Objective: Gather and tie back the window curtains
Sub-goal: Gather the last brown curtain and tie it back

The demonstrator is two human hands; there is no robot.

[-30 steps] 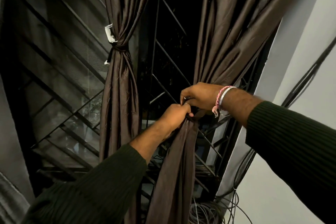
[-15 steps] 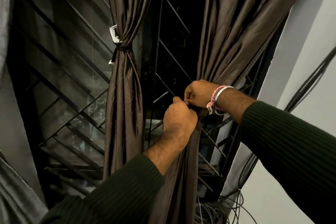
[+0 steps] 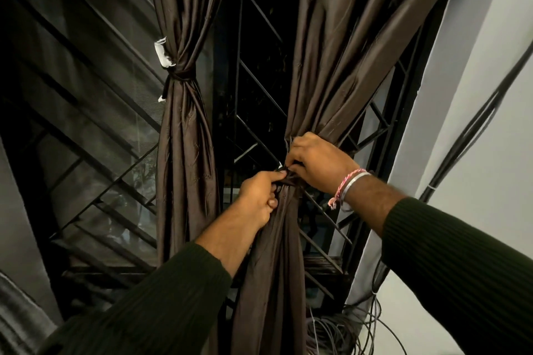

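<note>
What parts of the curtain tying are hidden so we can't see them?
Head view, the only view:
- The dark tie band on the gathered right brown satin curtain: mostly covered by the left hand and right hand, so the knot cannot be judged.
- Right hand's fingers: curled behind the fabric.
- Both curtain tops and bottoms: cut off by the frame edges.
- Outside the barred window: too dark.

Left brown curtain (image 3: 184, 153) tied; right curtain (image 3: 340, 66) bunched, seemingly half-tied.

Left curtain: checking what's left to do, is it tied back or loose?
Tied back: a dark band cinches the left curtain into a narrow bunch.
</note>
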